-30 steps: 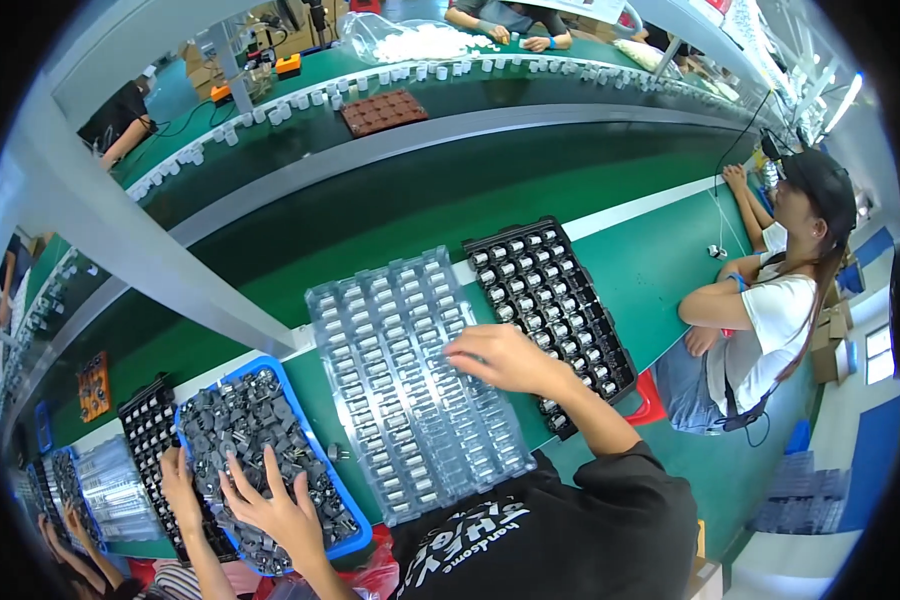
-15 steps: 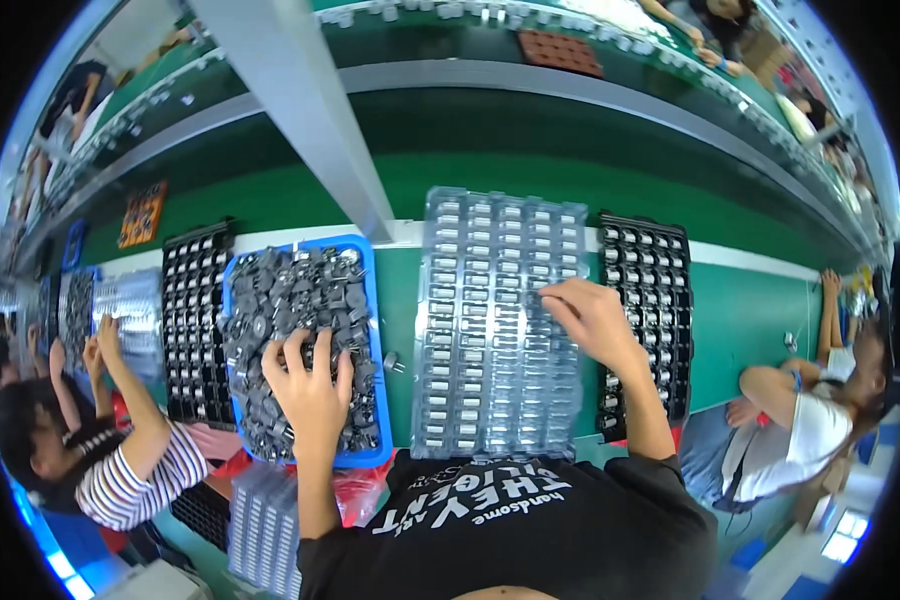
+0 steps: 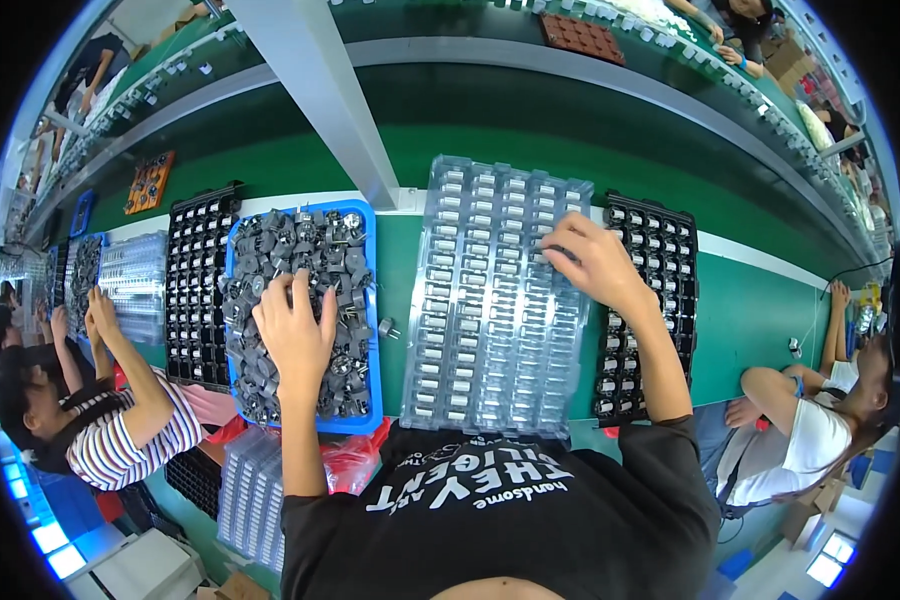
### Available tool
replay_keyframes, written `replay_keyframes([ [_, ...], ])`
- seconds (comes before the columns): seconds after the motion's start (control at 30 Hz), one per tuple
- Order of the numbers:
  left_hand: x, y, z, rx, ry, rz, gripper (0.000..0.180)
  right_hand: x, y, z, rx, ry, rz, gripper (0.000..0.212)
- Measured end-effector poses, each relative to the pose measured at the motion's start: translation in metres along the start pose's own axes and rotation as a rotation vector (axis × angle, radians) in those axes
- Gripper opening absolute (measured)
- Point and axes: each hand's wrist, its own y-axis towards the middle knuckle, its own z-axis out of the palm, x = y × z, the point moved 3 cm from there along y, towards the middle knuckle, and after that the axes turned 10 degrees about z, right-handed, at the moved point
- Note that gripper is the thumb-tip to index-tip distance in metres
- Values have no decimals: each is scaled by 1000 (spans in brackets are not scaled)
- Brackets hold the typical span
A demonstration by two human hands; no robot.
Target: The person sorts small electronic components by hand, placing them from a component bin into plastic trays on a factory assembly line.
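My left hand reaches into a blue bin heaped with small grey-and-black parts with metal pins. Its fingers are spread over the heap, and their tips are partly hidden among the parts. My right hand is over the right side of a clear plastic tray. Its thumb and fingertips are pinched close to a pocket in the upper half, and whatever they hold is too small to make out. Rows of silver-topped parts sit in the tray's left columns and upper rows.
Black trays of silver parts stand left and right. One loose pinned part lies between bin and clear tray. A grey post rises behind the bin. Co-workers sit left and right.
The view has shifted, so the bench sits higher in the picture. Both hands have moved slightly farther from me, the left over the heap and the right up the clear tray.
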Motion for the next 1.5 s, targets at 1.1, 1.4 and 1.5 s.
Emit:
replay_keyframes([
  [1.1, -17, 1, 3, 100, -192, 226, 31, 35, -41, 6, -10, 303, -48, 16],
  [1.4, -2, 11, 7, -17, -302, 138, 11, 54, -54, 14, -66, 369, 21, 16],
  [1.5, 3, 19, 3, -94, -304, 125, 7, 48, -56, 19, -61, 428, 40, 14],
])
